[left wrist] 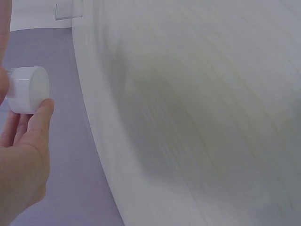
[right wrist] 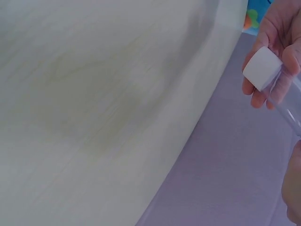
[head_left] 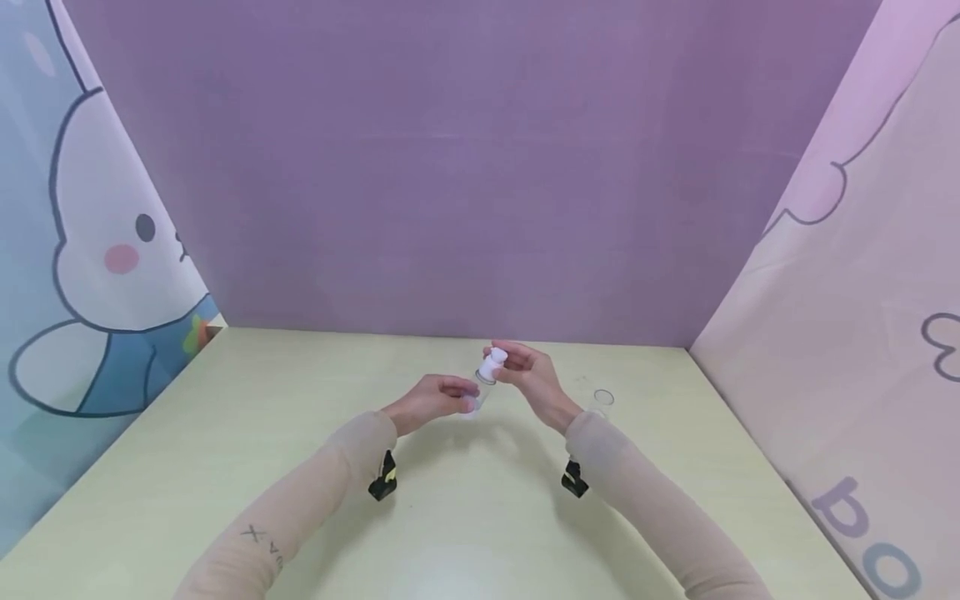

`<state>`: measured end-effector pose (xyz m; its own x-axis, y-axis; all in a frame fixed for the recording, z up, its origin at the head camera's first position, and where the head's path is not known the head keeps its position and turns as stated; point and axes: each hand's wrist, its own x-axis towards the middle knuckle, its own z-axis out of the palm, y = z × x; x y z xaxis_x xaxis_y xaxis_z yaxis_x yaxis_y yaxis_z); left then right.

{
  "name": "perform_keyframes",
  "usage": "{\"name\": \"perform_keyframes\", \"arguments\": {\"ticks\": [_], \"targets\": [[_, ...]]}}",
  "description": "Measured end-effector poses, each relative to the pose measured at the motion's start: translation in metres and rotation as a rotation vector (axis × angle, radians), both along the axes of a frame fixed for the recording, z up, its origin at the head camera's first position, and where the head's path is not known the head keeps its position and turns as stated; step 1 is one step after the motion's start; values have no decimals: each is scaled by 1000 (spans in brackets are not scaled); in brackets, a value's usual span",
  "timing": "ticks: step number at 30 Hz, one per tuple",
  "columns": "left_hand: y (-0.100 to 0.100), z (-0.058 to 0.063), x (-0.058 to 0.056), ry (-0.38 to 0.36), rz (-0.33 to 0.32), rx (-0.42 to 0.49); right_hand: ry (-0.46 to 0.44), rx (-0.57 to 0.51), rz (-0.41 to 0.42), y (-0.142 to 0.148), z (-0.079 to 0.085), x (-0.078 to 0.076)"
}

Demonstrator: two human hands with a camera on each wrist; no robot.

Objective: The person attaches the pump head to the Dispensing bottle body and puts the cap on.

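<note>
My hands hold a small bottle [head_left: 484, 392] with a see-through body, tilted above the table. The left hand [head_left: 430, 400] grips its lower end. Thumb and fingers of the right hand [head_left: 537, 380] pinch its white top [head_left: 491, 367], which narrows upward like a pump head. From the left wrist, a white cylindrical end piece [left wrist: 21, 89] shows between fingers. That same white end [right wrist: 262, 68] lies against the left hand [right wrist: 278, 33] in the right wrist view. Only part of the right hand [right wrist: 292, 186] appears there, at the edge.
A clear, round-rimmed container [head_left: 603, 398] stands on the pale table [head_left: 465, 517], just right of the right hand. Behind the table rises a purple panel [head_left: 465, 183]. Printed cloths hang on the left [head_left: 97, 283] and right [head_left: 840, 333].
</note>
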<state>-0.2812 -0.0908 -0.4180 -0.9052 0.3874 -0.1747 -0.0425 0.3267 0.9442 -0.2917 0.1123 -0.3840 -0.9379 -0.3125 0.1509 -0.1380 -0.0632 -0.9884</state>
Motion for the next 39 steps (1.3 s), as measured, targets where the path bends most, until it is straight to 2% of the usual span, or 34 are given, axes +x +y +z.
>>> {"name": "perform_keyframes", "arguments": {"ticks": [15, 25, 33, 39], "targets": [[0, 3, 4, -4, 15, 0, -21, 41, -50, -2, 1, 4], [5, 5, 0, 6, 27, 8, -32, 42, -122, -1, 4, 4], [9, 9, 0, 14, 27, -9, -45, 72, -146, 2, 4, 1], [12, 7, -2, 7, 21, -9, -39, 98, -139, 5, 5, 2]]}}
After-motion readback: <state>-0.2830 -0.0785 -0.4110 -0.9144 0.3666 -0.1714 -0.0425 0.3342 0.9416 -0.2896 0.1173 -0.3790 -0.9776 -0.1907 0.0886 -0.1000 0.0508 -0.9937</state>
